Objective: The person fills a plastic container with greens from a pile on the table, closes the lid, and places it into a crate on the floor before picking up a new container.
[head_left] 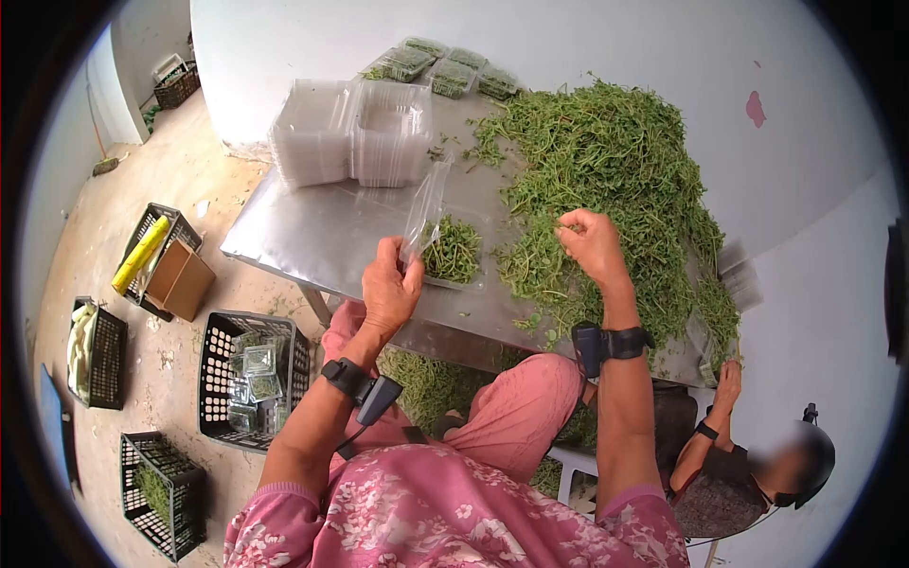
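Observation:
My left hand [392,284] pinches the left edge of a clear plastic clamshell box [471,282], whose lid stands raised beside the fingers. Green leafy stems [453,250] lie in the box's base on the metal table [284,222]. To the right, my right hand [589,241] is held over the near left part of a large heap of green stems [615,161]. Its fingers are curled together at the tips; whatever they hold, if anything, is too small to make out.
Stacked empty clamshells [350,133] stand at the table's back left, with filled boxes [453,76] behind. A co-worker [739,473] sits at the right. Black crates, one holding filled boxes [260,369], stand on the floor at left.

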A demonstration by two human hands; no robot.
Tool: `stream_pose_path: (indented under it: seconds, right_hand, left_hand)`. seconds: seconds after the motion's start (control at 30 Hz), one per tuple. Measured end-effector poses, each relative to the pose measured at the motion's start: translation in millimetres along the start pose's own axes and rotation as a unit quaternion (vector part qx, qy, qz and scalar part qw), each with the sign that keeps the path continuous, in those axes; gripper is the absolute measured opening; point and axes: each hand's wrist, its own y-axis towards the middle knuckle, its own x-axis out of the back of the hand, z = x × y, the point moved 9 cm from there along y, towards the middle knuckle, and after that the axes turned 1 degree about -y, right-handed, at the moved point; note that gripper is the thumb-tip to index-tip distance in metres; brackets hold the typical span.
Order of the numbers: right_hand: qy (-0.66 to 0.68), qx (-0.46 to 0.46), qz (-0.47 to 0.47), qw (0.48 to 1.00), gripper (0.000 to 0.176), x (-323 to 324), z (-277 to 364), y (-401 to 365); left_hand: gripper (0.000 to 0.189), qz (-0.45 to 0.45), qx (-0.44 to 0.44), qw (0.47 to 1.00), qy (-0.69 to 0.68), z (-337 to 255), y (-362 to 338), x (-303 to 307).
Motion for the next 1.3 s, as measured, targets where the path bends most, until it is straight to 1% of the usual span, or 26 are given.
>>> stream_pose_path:
  seconds: [0.17,0.23,0.33,0.43,0.53,0.67,0.77,0.87,0.97,1.17,1.27,1.3]
  right_hand:
    - [0.005,0.019,-0.011,1.0,0.02,2.9,10.2,8.4]
    - [-0.002,0.038,-0.01,0.999,0.021,1.9,26.2,6.9]
    - [0.036,0.079,-0.012,0.996,0.022,-1.2,50.0,8.4]
    - [0.066,0.085,-0.011,0.994,0.019,-4.0,73.6,10.1]
    - [0.181,0.075,-0.016,0.981,0.017,-11.3,94.1,9.5]
    - [0.327,0.046,-0.002,0.944,0.019,-50.9,94.6,6.5]
    - [0.343,-0.017,0.021,0.939,0.019,-94.3,76.3,0.3]
    - [0.294,-0.062,0.05,0.952,0.021,-127.9,48.4,-0.6]
    - [0.192,-0.045,0.029,0.98,0.022,-131.3,36.7,2.5]
    - [0.113,-0.031,-0.044,0.992,0.023,-115.3,46.0,2.7]
    - [0.068,0.01,-0.076,0.995,0.022,-122.8,51.3,1.8]
    - [0.053,0.019,-0.039,0.998,0.022,-128.2,56.3,-0.1]
  left_hand:
    - [0.021,-0.006,-0.008,1.0,0.001,0.6,0.2,0.3]
    - [0.022,-0.002,0.006,1.0,-0.003,1.4,0.3,0.4]
    - [0.022,-0.003,0.008,1.0,-0.009,2.1,0.6,0.4]
    - [0.023,-0.004,0.007,1.0,-0.013,0.9,1.6,1.0]
    - [0.023,-0.004,0.007,1.0,-0.02,1.6,1.8,0.7]
    - [0.023,0.004,0.014,1.0,-0.018,5.5,2.2,-1.4]
    - [0.023,0.005,0.016,1.0,-0.021,2.8,1.7,-0.2]
    - [0.024,-0.002,0.003,1.0,-0.022,-2.5,1.8,1.8]
    - [0.024,-0.001,0.0,1.0,-0.027,0.3,1.4,0.5]
    - [0.024,0.004,0.01,0.999,-0.032,1.6,1.4,-0.2]
    - [0.023,0.001,0.001,1.0,-0.022,-2.4,1.5,0.9]
    - [0.023,0.001,0.0,1.0,-0.024,-3.0,1.4,0.9]
